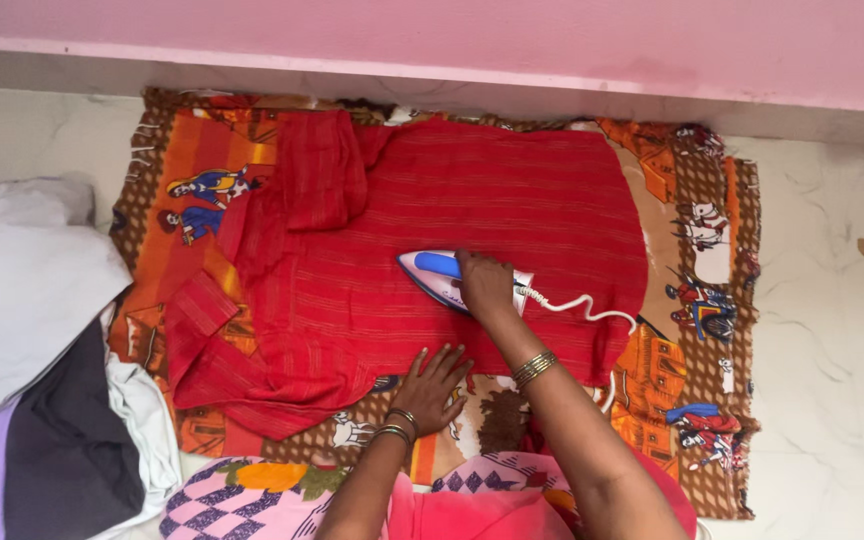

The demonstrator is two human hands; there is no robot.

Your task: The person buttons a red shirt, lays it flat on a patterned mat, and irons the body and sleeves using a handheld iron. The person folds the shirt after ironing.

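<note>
Right fingers: curled tight around the blue handle of the iron (452,278); the right hand (487,287) is set on top of it, so the weight is borne down through the soleplate.
Left fingers: spread and laid flat, gripping nothing; the left hand (432,385) is pressed on the lower hem of the shirt (422,250), judged to keep the cloth taut and still under the iron.
Iron: white with a blue handle, lying flat on the red cloth, its pointed nose turned toward 9 o'clock; it is found just past the left hand, toward 12 o'clock.
Cord (587,305): white and coiled, led off from the heel of the iron toward 3 o'clock, then dropped over the shirt's edge, so it is kept clear of the stretch ahead of the nose.
Shirt: red with fine stripes, spread open at the middle of the scene; a sleeve is folded over toward 10 o'clock and creases are gathered toward 8 o'clock.
Blanket (692,330): patterned in orange and brown, laid under the shirt as padding against the hard surface beneath.
Floor (832,330): pale marble, seen at 3 o'clock of the blanket.
Folded clothes (27,290): white, grey and lilac pieces stacked at 9 o'clock, well apart from the iron.
Wall (552,40): pink, running along 12 o'clock.
</note>
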